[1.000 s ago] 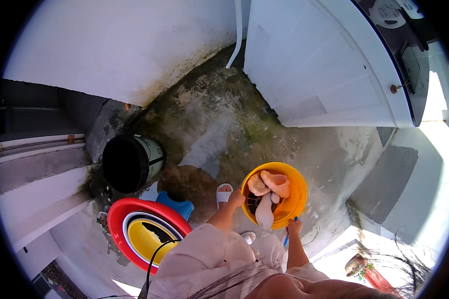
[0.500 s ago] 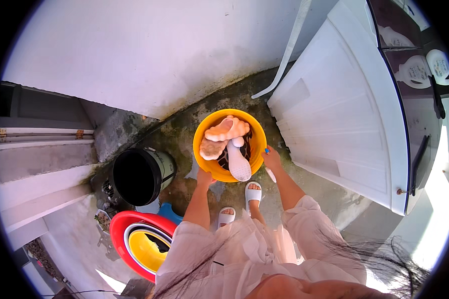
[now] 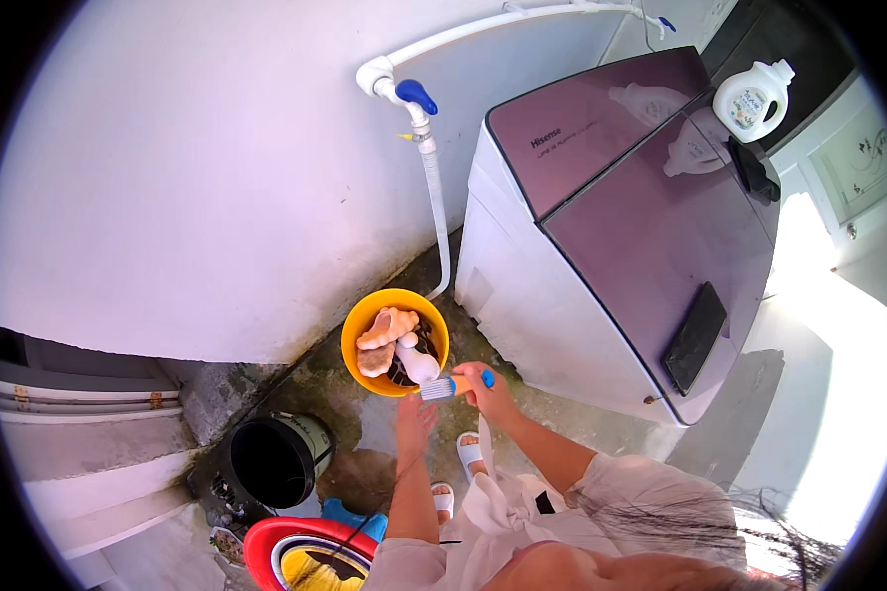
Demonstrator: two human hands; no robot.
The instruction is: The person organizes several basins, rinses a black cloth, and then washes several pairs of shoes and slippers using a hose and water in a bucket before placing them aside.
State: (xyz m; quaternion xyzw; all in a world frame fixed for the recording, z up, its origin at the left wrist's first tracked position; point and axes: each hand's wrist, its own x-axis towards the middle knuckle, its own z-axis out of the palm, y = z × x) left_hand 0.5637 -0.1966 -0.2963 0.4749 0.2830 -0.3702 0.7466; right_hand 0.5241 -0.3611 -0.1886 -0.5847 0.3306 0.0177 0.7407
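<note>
On the floor against the wall stands a yellow bucket [image 3: 437,313]. Peach slippers [image 3: 388,328] with wavy edges lie in it, beside a white shoe-like piece [image 3: 419,366] and something dark with a pale pattern, whose kind I cannot make out. My right hand [image 3: 490,392] is closed around a brush [image 3: 437,389] with pale and blue bristles, held just outside the bucket's near rim. Just below that rim, my left hand [image 3: 416,426] has its fingers stretched out and holds nothing.
To the right stands a washing machine [image 3: 522,286] with a phone [image 3: 695,338] and a white detergent bottle [image 3: 754,100] on its lid. A pipe with a blue-handled tap [image 3: 417,97] runs along the wall. A black bucket [image 3: 274,460] and red basin [image 3: 259,547] stand left.
Both hands have let go of the bucket, which now stands nearer the wall. The brush has come into view in my right hand. The view has tilted up, showing the washing machine's lid.
</note>
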